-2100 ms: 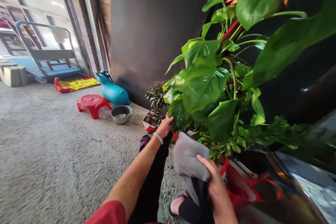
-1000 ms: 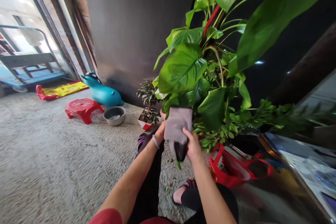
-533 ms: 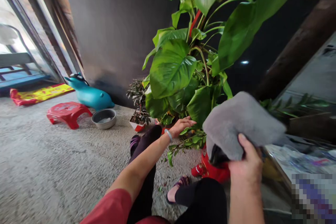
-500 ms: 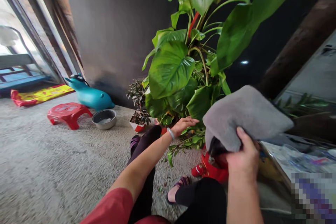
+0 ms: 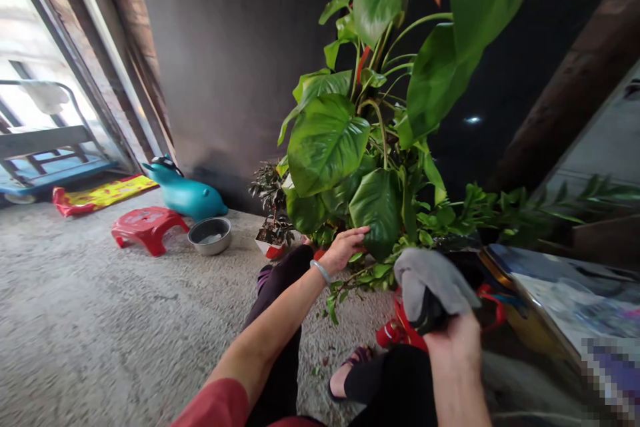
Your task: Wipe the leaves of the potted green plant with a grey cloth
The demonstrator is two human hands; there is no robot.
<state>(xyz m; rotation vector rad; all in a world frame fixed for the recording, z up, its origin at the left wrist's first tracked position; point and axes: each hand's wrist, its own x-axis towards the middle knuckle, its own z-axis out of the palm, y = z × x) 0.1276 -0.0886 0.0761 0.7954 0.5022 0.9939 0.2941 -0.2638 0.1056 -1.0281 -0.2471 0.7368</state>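
A large potted plant with broad green leaves stands before me. My left hand (image 5: 345, 248), with a pale bangle at its wrist, reaches to the lower edge of a hanging leaf (image 5: 377, 207). Its fingers are stretched out and meet the leaf's left edge; whether the thumb is behind it I cannot tell. To the right, my right hand (image 5: 454, 340) is closed round a bunched grey cloth (image 5: 433, 280). Something black shows under the cloth at the same hand, its kind hidden. The cloth is apart from the leaf.
A red plastic container (image 5: 407, 323) stands on the floor below the cloth. On the left are a red stool (image 5: 149, 223), a metal bowl (image 5: 210, 240) and a blue animal toy (image 5: 193, 197). A small potted plant (image 5: 273, 230) and a cluttered table (image 5: 560, 300) flank me.
My left hand has moved up slightly to the leaf's edge. My right hand has lowered, and the cloth, spread out before, is now bunched and folded over.
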